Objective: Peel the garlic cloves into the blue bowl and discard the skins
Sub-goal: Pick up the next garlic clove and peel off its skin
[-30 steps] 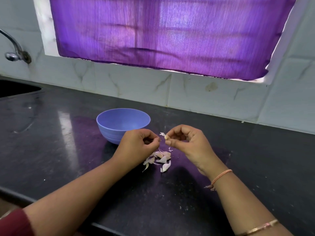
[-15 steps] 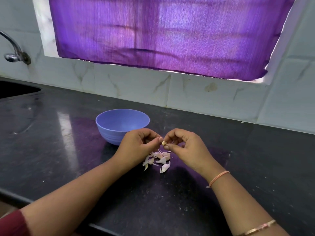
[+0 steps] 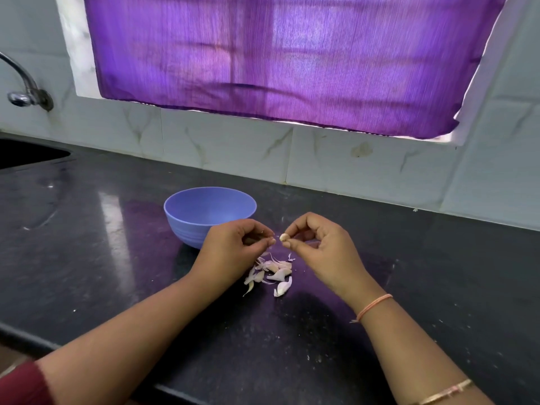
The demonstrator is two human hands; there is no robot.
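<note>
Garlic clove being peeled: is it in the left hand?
No: the right hand pinches the garlic clove in its fingers, with the left hand just beside it.

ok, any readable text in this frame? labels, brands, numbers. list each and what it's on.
None readable. The blue bowl, purple curtain, wall tiles, tap and black counter carry no print; the garlic clove in the right hand has none either.
</note>
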